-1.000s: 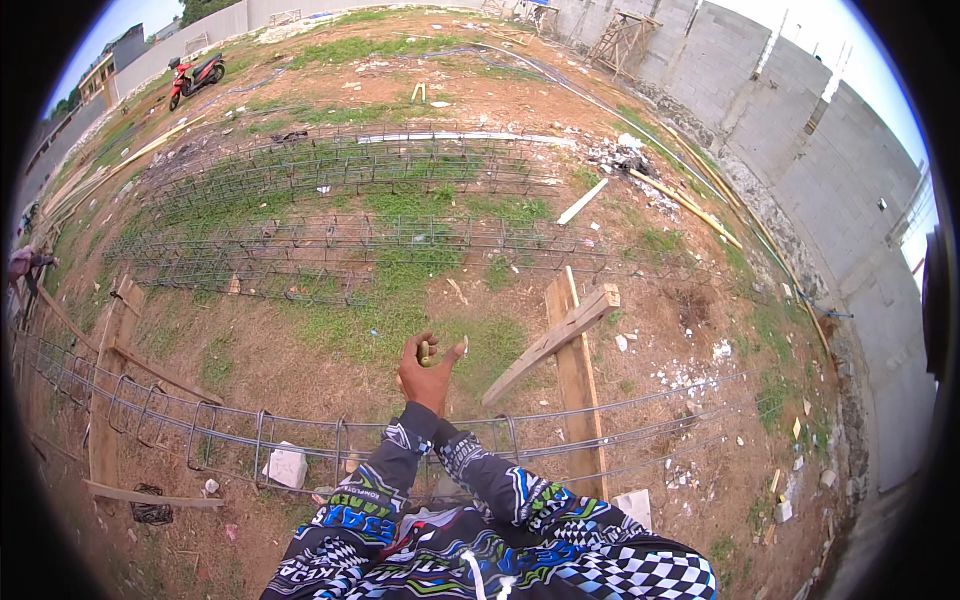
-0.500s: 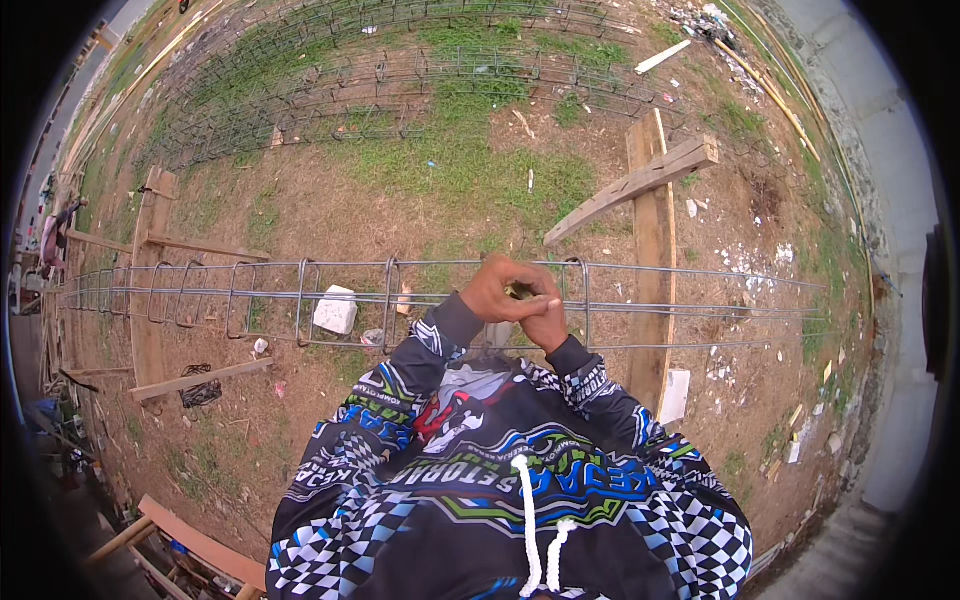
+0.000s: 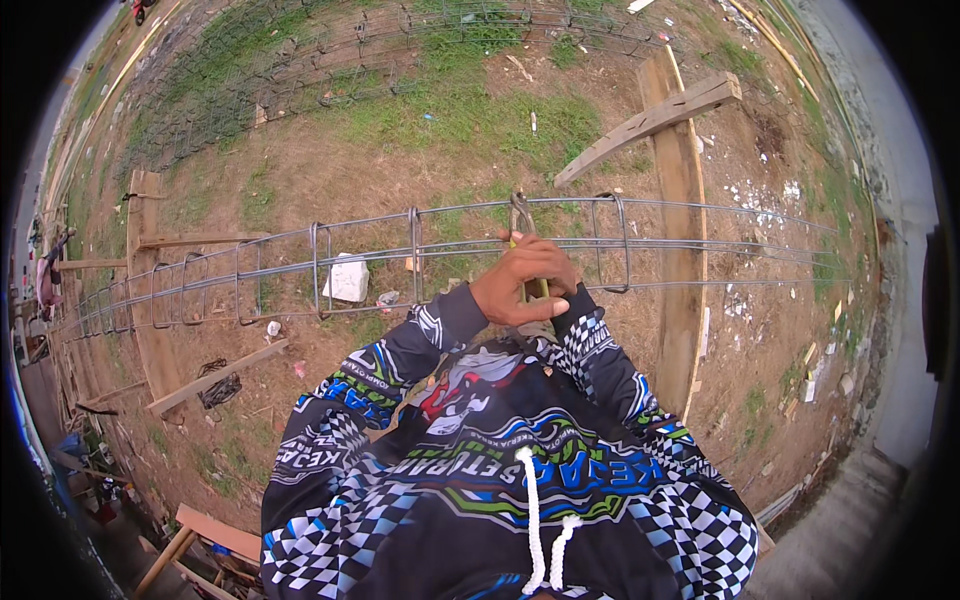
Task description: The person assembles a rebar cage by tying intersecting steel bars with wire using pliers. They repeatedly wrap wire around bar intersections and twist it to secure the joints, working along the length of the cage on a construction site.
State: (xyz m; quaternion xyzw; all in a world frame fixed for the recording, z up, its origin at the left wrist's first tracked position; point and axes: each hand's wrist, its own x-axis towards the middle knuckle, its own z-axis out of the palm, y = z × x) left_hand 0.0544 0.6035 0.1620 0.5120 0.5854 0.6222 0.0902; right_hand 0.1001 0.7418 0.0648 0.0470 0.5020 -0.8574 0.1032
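A long rebar cage (image 3: 413, 255) of thin steel rods and square stirrups runs across in front of me. My left hand (image 3: 522, 280) is closed round the yellow-green handles of a pair of pincers (image 3: 521, 215). The pincers' metal head points away from me and meets the far upper rod, between two stirrups. My right sleeve cuff (image 3: 574, 306) comes in close beside the left hand. The right hand itself is mostly hidden behind the left one, so its grip cannot be made out.
Wooden supports, an upright plank (image 3: 680, 215) at right and another (image 3: 148, 270) at left, stand by the cage. A slanted beam (image 3: 650, 127) leans near the right one. A white block (image 3: 347, 278) lies below the rods. More rebar cages (image 3: 350, 70) lie on the grass beyond.
My hands were together near the rods; now the left hand covers the right, and the pincers show with their head at the far rod. The cage appears higher at its right side in view.
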